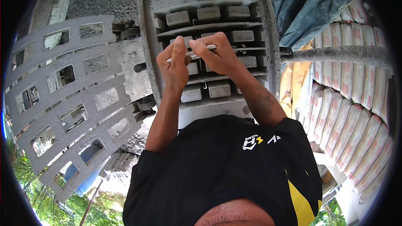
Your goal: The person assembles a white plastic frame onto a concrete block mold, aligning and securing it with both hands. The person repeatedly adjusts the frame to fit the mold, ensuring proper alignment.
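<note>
Together, left hand (pixel 175 65); right hand (pixel 218 54) grip white stick (pixel 191 53).

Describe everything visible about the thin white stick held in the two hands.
The white stick is thin, straight and pale, and its material cannot be told. It lies almost level, tilted slightly up toward the right. The left hand pinches its left part between thumb and fingers; the right hand grips the right part, so only a short middle stretch and both tips show. It is held above the grey block mould with its rows of concrete blocks, without touching it.
</note>
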The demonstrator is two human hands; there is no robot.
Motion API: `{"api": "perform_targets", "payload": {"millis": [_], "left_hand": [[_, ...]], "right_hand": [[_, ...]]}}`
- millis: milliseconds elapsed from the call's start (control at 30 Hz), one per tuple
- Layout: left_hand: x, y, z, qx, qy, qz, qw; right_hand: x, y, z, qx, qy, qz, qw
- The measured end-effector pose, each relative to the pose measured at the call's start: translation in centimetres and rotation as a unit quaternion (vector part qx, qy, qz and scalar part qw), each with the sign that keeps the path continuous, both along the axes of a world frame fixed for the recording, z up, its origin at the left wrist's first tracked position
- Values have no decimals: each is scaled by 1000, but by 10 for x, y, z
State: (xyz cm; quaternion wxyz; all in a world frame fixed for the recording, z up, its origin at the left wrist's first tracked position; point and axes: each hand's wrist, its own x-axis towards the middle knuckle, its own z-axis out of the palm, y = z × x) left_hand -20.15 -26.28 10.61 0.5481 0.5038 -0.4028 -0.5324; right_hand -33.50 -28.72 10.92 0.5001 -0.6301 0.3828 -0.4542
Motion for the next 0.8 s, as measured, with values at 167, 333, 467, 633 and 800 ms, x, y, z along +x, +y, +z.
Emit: {"api": "perform_targets", "payload": {"millis": [167,333,467,633,800], "left_hand": [[-10,8,18,-42,-134,-114,984],[3,28,-12,-71,-91,-191,975],[-20,31,-25,117,-186,-144,965],[-39,33,-5,-29,-326,-81,942],[-54,24,-30,40,-244,-62,967]], "right_hand": [[-20,27,-7,-46,29,-58,997],[0,43,-24,-137,-40,-186,972],[-13,39,-89,-92,-4,-219,971],[-23,43,-46,-90,-58,-246,963],[-31,35,-81,-101,-90,-277,951]]}}
